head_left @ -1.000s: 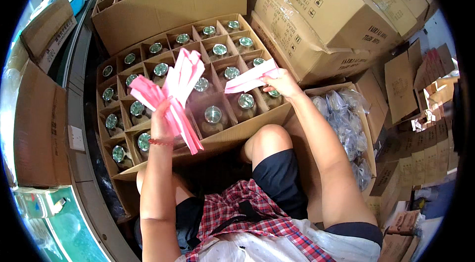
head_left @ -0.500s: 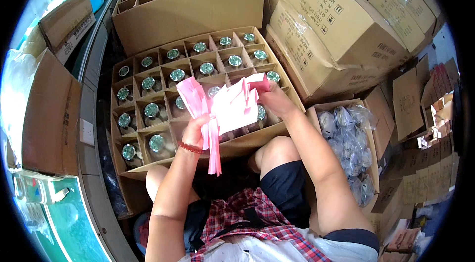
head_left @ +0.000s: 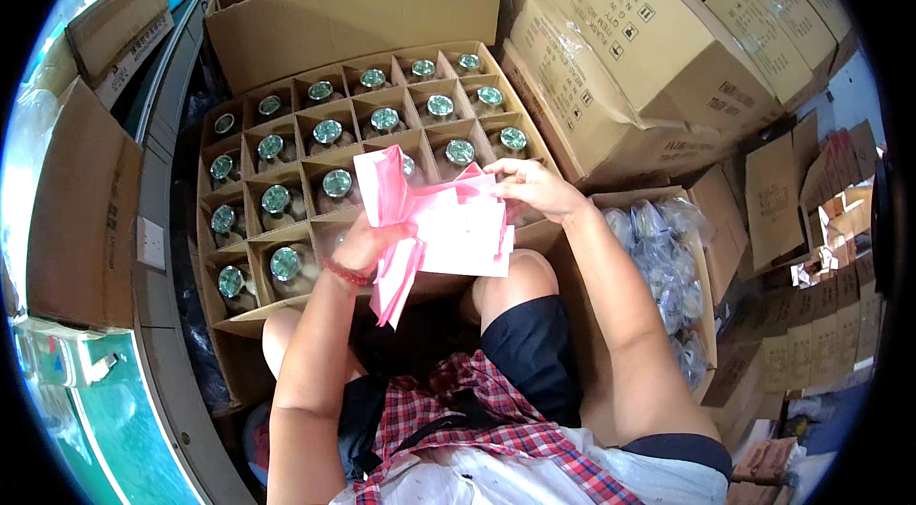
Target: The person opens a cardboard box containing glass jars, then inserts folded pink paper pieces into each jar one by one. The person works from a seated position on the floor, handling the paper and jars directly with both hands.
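Note:
My left hand (head_left: 366, 243) is closed round a loose bundle of pink paper slips (head_left: 463, 233), which fan out to the right with ends hanging below the fist. At the bundle's upper right, my right hand (head_left: 536, 188) pinches the edge of the slips between thumb and fingers. Both hands are above a divided carton (head_left: 234, 357), whose cells hold clear glass bottles with shiny green-and-silver tops (head_left: 336, 182). The slips and my hands hide some of its nearer cells.
Behind stands another divided carton (head_left: 353, 37), partly filled with white-ringed pieces. Sealed cartons (head_left: 658, 37) are stacked at the right. Below them, an open box holds plastic-wrapped items (head_left: 658, 257). An open carton (head_left: 81, 209) borders the left, above a green surface (head_left: 124, 419).
The slips have spread and hang lower on the right. My right hand has shifted slightly right, its fingers now at the slips' upper edge. The whole view has moved a little.

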`<action>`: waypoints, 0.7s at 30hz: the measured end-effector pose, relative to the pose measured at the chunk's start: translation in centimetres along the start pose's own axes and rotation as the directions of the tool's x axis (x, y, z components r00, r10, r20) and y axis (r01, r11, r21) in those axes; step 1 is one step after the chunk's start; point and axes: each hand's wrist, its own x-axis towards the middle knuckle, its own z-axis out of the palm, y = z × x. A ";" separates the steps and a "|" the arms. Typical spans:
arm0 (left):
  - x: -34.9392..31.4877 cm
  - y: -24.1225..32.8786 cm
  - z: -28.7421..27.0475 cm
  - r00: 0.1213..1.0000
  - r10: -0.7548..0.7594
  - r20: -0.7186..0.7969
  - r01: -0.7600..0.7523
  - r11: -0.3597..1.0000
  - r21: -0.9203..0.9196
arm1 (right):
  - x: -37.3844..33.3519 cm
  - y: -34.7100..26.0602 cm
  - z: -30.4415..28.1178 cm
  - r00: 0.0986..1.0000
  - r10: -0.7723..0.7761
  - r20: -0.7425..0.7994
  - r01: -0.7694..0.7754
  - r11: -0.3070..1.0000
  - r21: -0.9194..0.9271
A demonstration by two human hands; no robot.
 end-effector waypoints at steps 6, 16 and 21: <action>-0.6 1.9 0.0 0.992 -0.092 -0.092 0.088 0.995 -0.039 | -0.6 1.5 -2.2 0.977 -0.120 -0.178 0.115 0.993 -0.041; 0.5 0.3 -2.1 0.967 -0.156 -0.200 0.085 0.942 -0.323 | 0.5 5.8 -5.3 0.933 -0.011 -0.360 -0.062 0.980 -0.190; 1.4 -1.7 0.9 0.962 -0.217 -0.167 0.161 0.941 -0.297 | 1.2 5.3 -3.1 0.963 -0.043 -0.265 0.051 0.998 0.022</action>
